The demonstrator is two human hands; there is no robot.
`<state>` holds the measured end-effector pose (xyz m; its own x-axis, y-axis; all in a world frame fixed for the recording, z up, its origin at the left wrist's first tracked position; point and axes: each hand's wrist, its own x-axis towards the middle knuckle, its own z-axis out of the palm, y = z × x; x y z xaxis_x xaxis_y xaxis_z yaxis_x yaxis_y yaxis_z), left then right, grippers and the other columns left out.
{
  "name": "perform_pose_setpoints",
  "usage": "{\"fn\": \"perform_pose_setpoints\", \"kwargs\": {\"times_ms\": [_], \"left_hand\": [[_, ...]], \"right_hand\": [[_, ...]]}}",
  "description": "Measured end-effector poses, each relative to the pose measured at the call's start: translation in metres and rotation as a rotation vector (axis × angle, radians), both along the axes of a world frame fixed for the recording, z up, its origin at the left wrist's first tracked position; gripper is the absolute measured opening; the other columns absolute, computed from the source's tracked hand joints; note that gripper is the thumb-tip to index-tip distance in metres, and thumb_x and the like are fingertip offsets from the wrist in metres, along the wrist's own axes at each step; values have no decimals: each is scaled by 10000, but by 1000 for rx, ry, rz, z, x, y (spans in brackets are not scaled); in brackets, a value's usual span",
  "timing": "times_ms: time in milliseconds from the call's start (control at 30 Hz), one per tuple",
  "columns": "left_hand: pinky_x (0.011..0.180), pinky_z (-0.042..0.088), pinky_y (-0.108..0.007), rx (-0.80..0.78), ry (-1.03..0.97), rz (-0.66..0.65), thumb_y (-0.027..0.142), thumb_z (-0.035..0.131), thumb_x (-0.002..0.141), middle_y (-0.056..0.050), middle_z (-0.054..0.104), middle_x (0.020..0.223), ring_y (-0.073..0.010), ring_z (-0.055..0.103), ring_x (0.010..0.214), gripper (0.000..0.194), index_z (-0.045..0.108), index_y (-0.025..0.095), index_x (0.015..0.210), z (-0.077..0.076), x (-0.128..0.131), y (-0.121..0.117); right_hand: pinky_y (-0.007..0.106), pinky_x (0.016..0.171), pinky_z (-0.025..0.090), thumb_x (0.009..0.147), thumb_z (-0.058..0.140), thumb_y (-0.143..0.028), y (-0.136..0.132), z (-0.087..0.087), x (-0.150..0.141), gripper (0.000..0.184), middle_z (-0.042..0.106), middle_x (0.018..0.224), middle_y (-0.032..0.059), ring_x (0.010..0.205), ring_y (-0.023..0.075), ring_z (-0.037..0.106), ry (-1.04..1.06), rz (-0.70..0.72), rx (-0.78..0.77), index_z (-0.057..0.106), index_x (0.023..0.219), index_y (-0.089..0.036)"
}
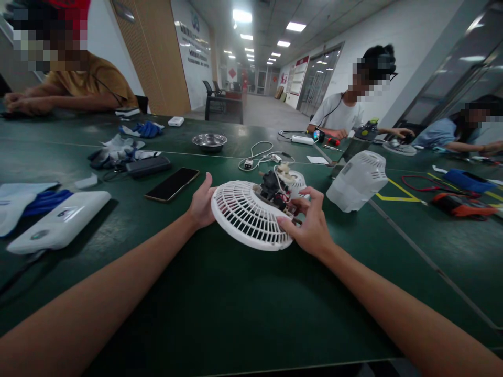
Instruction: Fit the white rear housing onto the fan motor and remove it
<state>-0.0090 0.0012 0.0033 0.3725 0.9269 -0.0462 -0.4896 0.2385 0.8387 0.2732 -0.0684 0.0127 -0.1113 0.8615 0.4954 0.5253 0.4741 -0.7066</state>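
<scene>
My left hand (202,203) grips the left rim of a white fan grille (251,217), thumb raised and fingers under the edge. The grille is held tilted above the green table (236,314). On its back sits a dark fan motor (273,186) with wires and a cream plastic part at the top. My right hand (310,225) is at the right side of the grille, thumb and fingers closed around the edge beside the motor. Its fingertips are partly hidden by the parts. A white plastic housing (357,180) stands to the right of this hand.
A black phone (173,184), a white power bank (58,222) and gloves (118,149) lie on the left. Further back are a steel bowl (209,141) and a white cable (255,152). An orange multimeter (459,207) lies right. Several people sit around the table.
</scene>
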Motion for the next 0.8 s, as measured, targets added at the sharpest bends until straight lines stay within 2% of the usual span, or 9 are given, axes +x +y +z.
{"fn": "perform_pose_setpoints", "kwargs": {"times_ms": [100, 200, 300, 400, 467, 567, 700, 800], "left_hand": [[954, 575, -484, -67, 72, -32, 530, 502, 974, -198, 769, 1025, -338, 736, 1016, 505, 721, 84, 1064, 3, 1, -1], [950, 594, -428, -100, 151, -17, 309, 602, 947, -178, 770, 1062, -292, 754, 980, 263, 733, 109, 1057, 2, 2, 2], [909, 615, -399, -161, 181, -25, 235, 607, 944, -193, 762, 1071, -260, 767, 917, 222, 737, 105, 1067, 0, 2, 6], [875, 630, -382, -211, 166, -14, 206, 606, 945, -185, 764, 1059, -239, 772, 876, 216, 736, 105, 1085, -1, 2, 8], [844, 640, -362, -219, 157, 16, 195, 612, 942, -177, 769, 1050, -228, 771, 851, 202, 741, 101, 1065, -2, 4, 8], [807, 644, -329, -228, 165, 66, 178, 610, 941, -174, 773, 1007, -209, 766, 807, 172, 748, 87, 988, -3, 5, 9], [799, 644, -332, -196, 170, 73, 165, 622, 932, -175, 770, 974, -205, 760, 790, 155, 743, 74, 968, -5, 5, 11], [775, 645, -334, -169, 195, 92, 157, 642, 913, -174, 770, 977, -207, 758, 788, 134, 738, 75, 958, -4, 6, 11]], "right_hand": [[518, 886, 543, 720, 803, -569, 0, 0, -1, 786, 665, 1125, 100, 994, 308, 677, -151, 37, 2, 355, 1298, -282], [527, 902, 531, 704, 809, -610, 0, 5, 1, 769, 657, 1162, 119, 1011, 326, 663, -253, 89, -21, 430, 1281, -270], [520, 929, 517, 822, 718, -555, 6, 10, 10, 552, 657, 1150, 110, 1020, 311, 642, -294, 117, 17, 510, 1240, -261], [519, 970, 501, 916, 600, -458, 20, 9, 26, 384, 633, 1196, 119, 1082, 310, 613, -275, -8, 142, 546, 1231, -246], [540, 1013, 481, 875, 645, -444, 34, 5, 38, 470, 589, 1299, 139, 1191, 342, 567, -287, -129, 193, 535, 1281, -235], [578, 1053, 445, 776, 733, -419, 53, -5, 53, 677, 558, 1377, 149, 1244, 368, 544, -331, -196, 129, 476, 1372, -230], [546, 944, 506, 671, 807, -438, 67, -12, 60, 876, 682, 1104, 95, 988, 319, 664, -240, -227, -104, 412, 1422, -219], [493, 847, 543, 658, 798, -523, 67, -10, 56, 887, 696, 963, 60, 881, 296, 689, 59, -307, -255, 411, 1393, -213]]}}
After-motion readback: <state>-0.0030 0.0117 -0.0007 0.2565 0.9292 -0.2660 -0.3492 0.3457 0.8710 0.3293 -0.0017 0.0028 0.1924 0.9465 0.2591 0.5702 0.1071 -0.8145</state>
